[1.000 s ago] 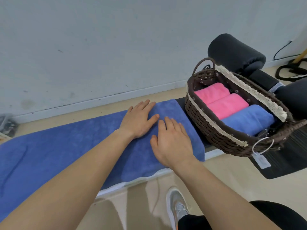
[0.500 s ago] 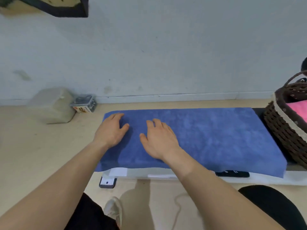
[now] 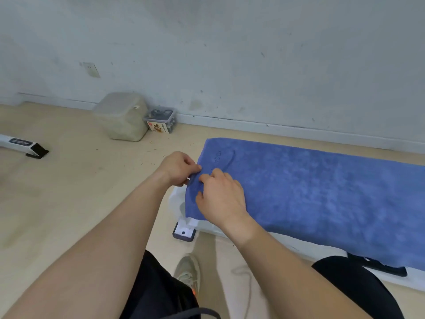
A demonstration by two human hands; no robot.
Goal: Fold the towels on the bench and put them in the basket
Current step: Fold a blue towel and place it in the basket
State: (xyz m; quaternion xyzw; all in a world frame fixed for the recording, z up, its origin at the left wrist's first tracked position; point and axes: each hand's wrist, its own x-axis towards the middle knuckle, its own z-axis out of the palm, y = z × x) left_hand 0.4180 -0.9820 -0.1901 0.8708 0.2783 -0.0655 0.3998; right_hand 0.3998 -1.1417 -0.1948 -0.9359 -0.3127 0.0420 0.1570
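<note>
- The broad blue terry towel [image 3: 322,199] lies spread flat along the white-edged bench [image 3: 178,204]. It fills the picture from the centre out to 3 and 4 o'clock.
- The left hand [image 3: 178,168] is at the towel's short end, thumb and fingers clamped on the hem right at the picture's centre.
- The right hand [image 3: 220,199] sits just beside it, at 4 o'clock of the left. Its fingers curl into the cloth at the same end and its thumb is on the flap that droops over the bench end, so it looks to be grasping the towel too.
- Progress, as I judge it: no fold shows in this towel, so the first fold is only being set up.
- All the folding and the trip to the basket are left to do. The basket is out of view here.
- The towel's long axis runs along the bench from 10 o'clock to 4 o'clock.
- The gripped short end points to 10 o'clock, and the far end runs off the right edge.
- The near long side hangs over the bench front.
</note>
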